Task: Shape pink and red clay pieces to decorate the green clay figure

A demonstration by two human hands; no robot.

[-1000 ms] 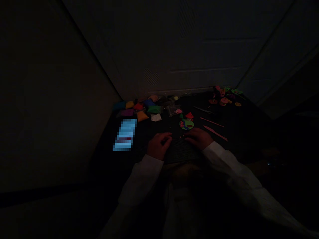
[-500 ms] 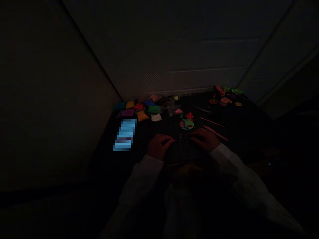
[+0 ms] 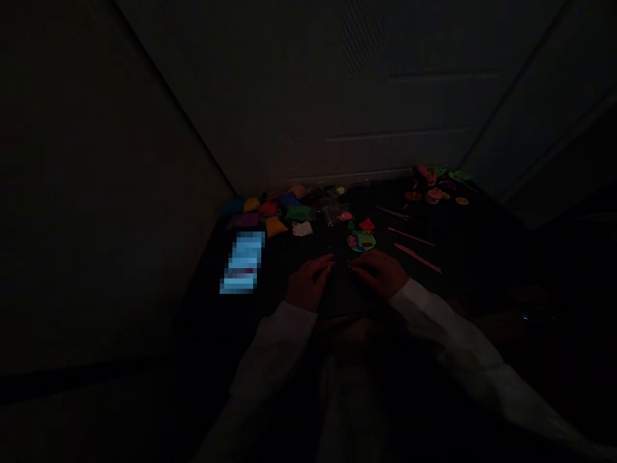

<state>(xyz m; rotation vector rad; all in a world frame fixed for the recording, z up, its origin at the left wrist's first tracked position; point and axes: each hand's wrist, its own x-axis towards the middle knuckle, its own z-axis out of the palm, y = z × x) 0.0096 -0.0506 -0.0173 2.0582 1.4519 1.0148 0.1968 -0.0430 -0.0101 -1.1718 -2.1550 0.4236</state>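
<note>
In the dim head view my left hand [image 3: 308, 281] rests on the dark table, thumb and fingertips closed together. Whatever it pinches, if anything, is too dark to make out. Opposite it, my right hand [image 3: 383, 273] has its thumb and fingers closed where tiny pinkish dots lay; what is between the fingertips is hidden. Just beyond the right hand lies a round green clay disc [image 3: 367, 238] with blue, pink and dark red shapes on it. A red cone-like clay piece [image 3: 367, 224] adjoins its far edge, beside a small dark green piece [image 3: 351, 224].
A lit, blurred phone [image 3: 242, 262] lies at left. Behind it are several coloured clay packets [image 3: 276, 226]. At right lie a pink clay knife [image 3: 417, 258], a thin pink stick tool [image 3: 411, 236] and scissors [image 3: 393, 212]. Colourful clay figures [image 3: 434, 195] stand at the back right.
My right hand has moved left, over the spot of the tiny pinkish dots, and its fingertips are now close to my left hand. My left hand has barely shifted.
</note>
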